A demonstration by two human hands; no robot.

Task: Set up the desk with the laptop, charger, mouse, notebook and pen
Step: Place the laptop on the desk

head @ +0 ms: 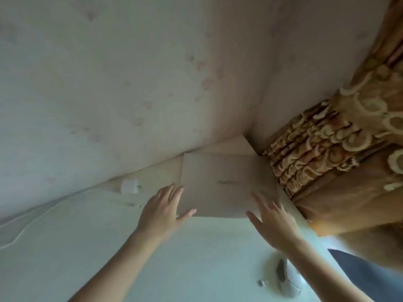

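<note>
A closed pale laptop (224, 184) lies flat on the white desk (196, 247), pushed toward the far corner by the wall. My left hand (162, 211) rests against its left front corner, fingers spread, thumb along the front edge. At the right front corner is my right hand (271, 219), fingers spread and partly over the lid; neither hand grips it. A white charger brick (130, 186) lies left of the laptop, its white cable (39, 216) trailing off to the left. The mouse, notebook and pen are not in view.
A pinkish wall rises behind the desk. A brown and gold patterned curtain (340, 149) hangs at the right, close to the laptop's right edge. A small white and grey object (287, 280) lies near the desk's right front edge.
</note>
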